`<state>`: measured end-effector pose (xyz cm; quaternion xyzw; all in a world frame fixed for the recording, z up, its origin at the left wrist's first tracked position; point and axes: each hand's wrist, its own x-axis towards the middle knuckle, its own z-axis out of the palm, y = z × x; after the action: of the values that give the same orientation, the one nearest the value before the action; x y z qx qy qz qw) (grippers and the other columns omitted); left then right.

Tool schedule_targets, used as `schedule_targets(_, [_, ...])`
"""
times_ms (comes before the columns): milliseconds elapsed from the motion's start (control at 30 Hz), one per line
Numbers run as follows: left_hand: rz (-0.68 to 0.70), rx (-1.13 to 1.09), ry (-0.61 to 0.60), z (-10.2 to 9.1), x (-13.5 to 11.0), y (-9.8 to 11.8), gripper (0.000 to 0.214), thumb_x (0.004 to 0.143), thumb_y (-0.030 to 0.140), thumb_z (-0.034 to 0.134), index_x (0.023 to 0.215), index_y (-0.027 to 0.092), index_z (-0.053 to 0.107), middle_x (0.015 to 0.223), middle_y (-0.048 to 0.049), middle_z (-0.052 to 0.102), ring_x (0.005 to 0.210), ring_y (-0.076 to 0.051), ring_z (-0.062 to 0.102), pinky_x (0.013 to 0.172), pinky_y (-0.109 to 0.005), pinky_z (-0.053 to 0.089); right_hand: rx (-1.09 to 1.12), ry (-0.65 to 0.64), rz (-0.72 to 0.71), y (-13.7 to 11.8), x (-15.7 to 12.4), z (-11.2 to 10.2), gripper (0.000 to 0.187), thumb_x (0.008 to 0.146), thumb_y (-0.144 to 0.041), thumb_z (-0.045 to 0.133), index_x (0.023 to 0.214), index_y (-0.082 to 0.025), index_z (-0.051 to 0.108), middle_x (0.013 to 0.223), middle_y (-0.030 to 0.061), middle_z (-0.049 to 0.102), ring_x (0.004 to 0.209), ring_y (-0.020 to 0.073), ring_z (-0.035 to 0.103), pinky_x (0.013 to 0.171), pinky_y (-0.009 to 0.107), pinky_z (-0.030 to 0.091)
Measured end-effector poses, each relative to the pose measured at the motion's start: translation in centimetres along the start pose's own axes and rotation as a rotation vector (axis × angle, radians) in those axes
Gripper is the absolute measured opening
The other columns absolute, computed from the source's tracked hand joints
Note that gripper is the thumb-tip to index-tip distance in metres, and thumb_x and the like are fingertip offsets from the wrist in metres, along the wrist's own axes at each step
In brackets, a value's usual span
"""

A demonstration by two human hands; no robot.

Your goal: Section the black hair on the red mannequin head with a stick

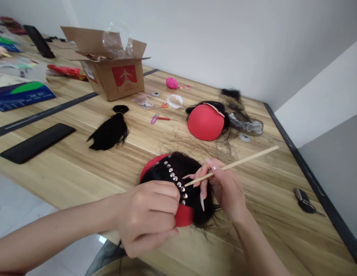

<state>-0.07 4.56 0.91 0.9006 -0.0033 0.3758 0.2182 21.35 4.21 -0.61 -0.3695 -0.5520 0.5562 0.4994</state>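
Note:
A red dome-shaped form [185, 216] covered partly with black hair [203, 212] rests at the table's near edge. A row of silver thumbtack heads [175, 178] runs across the hair. My left hand [151, 211] is closed in a fist against the form's near side; what its fingers hold is hidden. Between the fingers of my right hand [221, 186] is a pale wooden chopstick [250, 157], slanting up to the right. Its lower tip meets the hair beside the tacks.
A second red dome [205, 122] with black hair sits farther back. Around it are a black hair bundle [109, 132], pink yarn [171, 82], a white ring [175, 101] and a red-handled hook [163, 118]. An open cardboard box [123, 78] stands behind; a car key [305, 200] lies right.

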Motion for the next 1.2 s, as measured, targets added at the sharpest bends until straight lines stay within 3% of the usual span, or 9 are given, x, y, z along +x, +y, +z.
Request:
schedule_targets(267, [0.013,0.018,-0.003,0.0,0.1,-0.6,0.021,0.083,0.009,0.047,0.064,0.017,0.049,0.052,-0.0061,0.052,0.054,-0.018,0.049,0.056,-0.036,0.049,0.051,-0.04,0.041,-0.5,-0.1,0.0,0.038,0.097,-0.044,0.05,0.076,-0.02,0.069,0.053,0.0,0.065,0.054,0.0176,0.063,0.093,0.042,0.054])
schedule_targets(533, [0.019,0.03,-0.015,0.0,-0.1,-0.6,0.023,0.085,0.01,0.045,0.063,0.016,0.05,0.052,-0.0058,0.051,0.053,-0.018,0.049,0.056,-0.035,0.048,0.186,0.012,0.066,-0.5,-0.1,0.6,0.028,0.097,-0.039,0.056,0.077,-0.02,0.061,0.062,-0.0021,0.071,0.04,0.0099,0.057,0.073,0.034,0.06])
schedule_targets(733, [0.009,0.064,-0.023,-0.1,-0.2,-0.3,0.028,0.089,0.01,0.044,0.064,0.015,0.053,0.053,-0.0069,0.053,0.054,-0.019,0.05,0.057,-0.037,0.049,0.159,0.047,0.048,-0.2,0.1,0.5,0.032,0.092,-0.048,0.064,0.076,-0.02,0.059,0.056,-0.0024,0.07,0.033,0.0109,0.058,0.057,0.03,0.059])
schedule_targets(967, [0.044,0.071,0.002,0.0,-0.2,-0.5,0.026,0.087,0.008,0.046,0.063,0.015,0.054,0.053,-0.0065,0.052,0.054,-0.02,0.051,0.058,-0.036,0.051,0.145,0.027,0.037,-0.7,0.3,0.4,0.037,0.089,-0.051,0.065,0.071,-0.021,0.055,0.052,-0.0031,0.068,0.032,0.0113,0.057,0.058,0.032,0.06])
schedule_targets(1067, [0.057,0.073,0.01,0.0,-0.1,-0.5,0.027,0.088,0.008,0.044,0.064,0.015,0.055,0.053,-0.0069,0.052,0.056,-0.02,0.051,0.061,-0.036,0.054,0.113,0.035,0.025,-1.3,0.1,0.2,0.034,0.09,-0.047,0.067,0.071,-0.021,0.054,0.054,-0.0031,0.069,0.033,0.0104,0.057,0.052,0.029,0.057])
schedule_targets(1200, [0.052,0.081,0.022,0.2,-0.3,-0.7,0.027,0.088,0.007,0.044,0.064,0.014,0.056,0.052,-0.0069,0.052,0.055,-0.018,0.05,0.069,-0.036,0.058,-0.001,0.077,-0.033,-2.3,-0.2,-0.4,0.025,0.092,-0.035,0.067,0.074,-0.021,0.057,0.06,-0.003,0.07,0.042,0.0106,0.061,0.057,0.029,0.058])
